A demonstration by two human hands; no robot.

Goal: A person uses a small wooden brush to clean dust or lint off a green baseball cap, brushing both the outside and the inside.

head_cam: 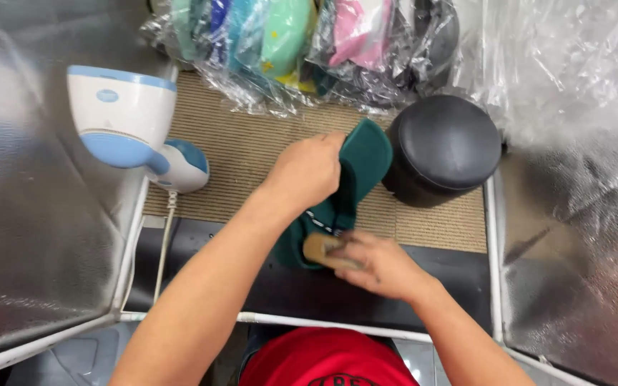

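Note:
A dark green cap (363,161) lies on the ribbed beige mat (241,154), brim pointing away from me. My left hand (307,170) grips the cap near its brim and crown. My right hand (380,264) holds a small tan wooden brush (321,249) pressed against the rear lower part of the cap; the hand is motion-blurred.
A black rounded cap form (443,146) stands just right of the cap. A white and blue handheld steamer (126,121) sits at the left with its cord (162,246) trailing down. Bagged colourful caps (302,43) pile at the back. Silver foil walls (33,214) and a white frame enclose the table.

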